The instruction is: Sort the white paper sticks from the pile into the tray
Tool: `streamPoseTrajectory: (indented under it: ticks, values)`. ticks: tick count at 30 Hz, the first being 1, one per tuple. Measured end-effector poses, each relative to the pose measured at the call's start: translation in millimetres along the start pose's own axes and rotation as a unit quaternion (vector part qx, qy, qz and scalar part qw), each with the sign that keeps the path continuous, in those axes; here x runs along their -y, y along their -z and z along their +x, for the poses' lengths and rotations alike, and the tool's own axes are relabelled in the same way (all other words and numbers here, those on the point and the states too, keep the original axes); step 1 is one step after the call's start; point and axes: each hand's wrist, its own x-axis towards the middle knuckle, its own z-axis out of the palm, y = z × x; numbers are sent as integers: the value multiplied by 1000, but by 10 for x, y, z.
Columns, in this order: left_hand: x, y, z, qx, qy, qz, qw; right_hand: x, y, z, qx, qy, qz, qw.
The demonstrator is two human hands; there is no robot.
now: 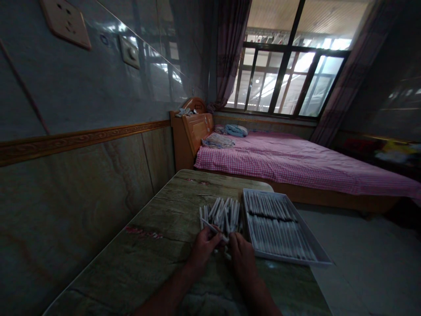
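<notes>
A thin white stick (209,225) is pinched in the fingers of my left hand (203,246), slanting up and to the left. Close beside it, my right hand (242,251) has its fingers bent and closed near the stick's lower end; what they grip is too small to make out. Just beyond both hands lies a loose pile of similar white sticks (225,211). To the right, a white tray (314,232) holds two rows of these sticks, with a dark band between the rows.
The stone-patterned table (167,219) runs beside a tiled wall (98,193) on the left. Past its far edge stands a bed (279,162) with a pink checked sheet and a wooden headboard (197,129). Tiled floor shows on the right.
</notes>
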Motion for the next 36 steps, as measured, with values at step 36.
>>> streamPoseTrajectory:
  ticks: [36]
  values:
    - [36, 28, -209, 195, -194, 622, 733, 169, 52, 89, -113, -278, 383, 874]
